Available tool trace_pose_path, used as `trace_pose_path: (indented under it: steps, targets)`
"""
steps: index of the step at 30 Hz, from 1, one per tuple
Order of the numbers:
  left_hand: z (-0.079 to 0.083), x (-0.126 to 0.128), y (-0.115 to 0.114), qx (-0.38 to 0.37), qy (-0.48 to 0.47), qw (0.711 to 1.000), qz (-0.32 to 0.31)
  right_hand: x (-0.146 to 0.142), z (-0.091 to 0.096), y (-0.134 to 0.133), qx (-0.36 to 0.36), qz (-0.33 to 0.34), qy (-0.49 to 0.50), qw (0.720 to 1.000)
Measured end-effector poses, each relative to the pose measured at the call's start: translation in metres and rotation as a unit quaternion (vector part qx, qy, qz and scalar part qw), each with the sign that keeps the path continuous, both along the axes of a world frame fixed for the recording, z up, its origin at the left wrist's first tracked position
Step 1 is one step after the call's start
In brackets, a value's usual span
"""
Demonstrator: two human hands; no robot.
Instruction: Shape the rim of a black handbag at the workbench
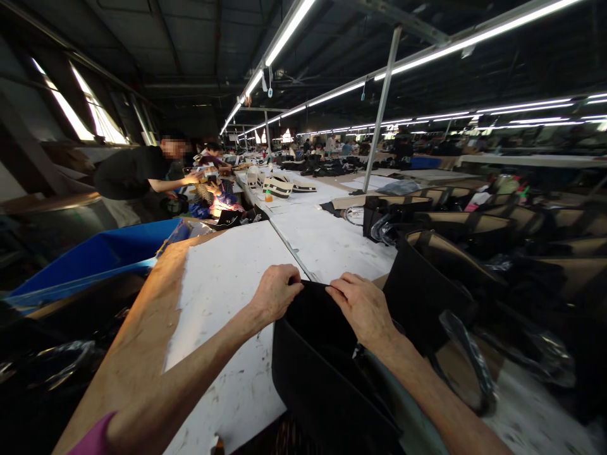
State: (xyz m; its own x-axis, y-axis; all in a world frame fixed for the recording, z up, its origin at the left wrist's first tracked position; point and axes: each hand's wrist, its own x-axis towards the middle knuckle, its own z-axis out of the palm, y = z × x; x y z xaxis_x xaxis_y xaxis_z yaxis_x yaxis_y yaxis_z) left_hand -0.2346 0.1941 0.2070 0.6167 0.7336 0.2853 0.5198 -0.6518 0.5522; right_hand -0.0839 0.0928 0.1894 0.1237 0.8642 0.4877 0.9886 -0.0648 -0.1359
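A black fabric bag (313, 373) stands in front of me at the table's near edge, its mouth open toward me and its inside dark. My left hand (277, 292) pinches the far rim of the bag near its left corner. Further right on the same rim, my right hand (365, 306) pinches the edge between thumb and fingers. The rim between the two hands runs nearly straight. Below my right forearm, part of the bag's near side is hidden.
White paper (222, 272) covers the wooden table (137, 322). At right stand several black bags with tan linings and plastic-wrapped handles (467, 360). A blue bin (109, 253) is at left. A co-worker in a dark shirt (130, 180) leans over the far left side. A metal post (382, 110) rises behind.
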Motion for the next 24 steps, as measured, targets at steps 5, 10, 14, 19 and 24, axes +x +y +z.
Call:
trace_pose_path:
  steps: [5,10,14,19,24]
  targets:
    - [-0.001,-0.003,0.000,-0.004,0.008,1.000,-0.009,-0.018,0.004,0.009,-0.045,-0.029,-0.049,0.997]
    - [0.002,-0.024,0.003,0.019,-0.002,1.000,0.010,-0.020,0.006,0.009,-0.064,-0.025,-0.055,0.996]
    - [0.003,-0.046,0.014,-0.022,0.033,0.999,0.007,-0.016,0.010,0.006,-0.063,-0.016,-0.066,0.996]
    - [0.003,-0.053,0.020,-0.095,0.034,0.992,-0.069,-0.007,0.007,0.005,-0.058,-0.004,-0.065,0.996]
    - [0.009,-0.043,0.019,-0.077,0.061,0.990,-0.106,0.001,-0.001,0.005,-0.049,0.008,-0.030,0.998]
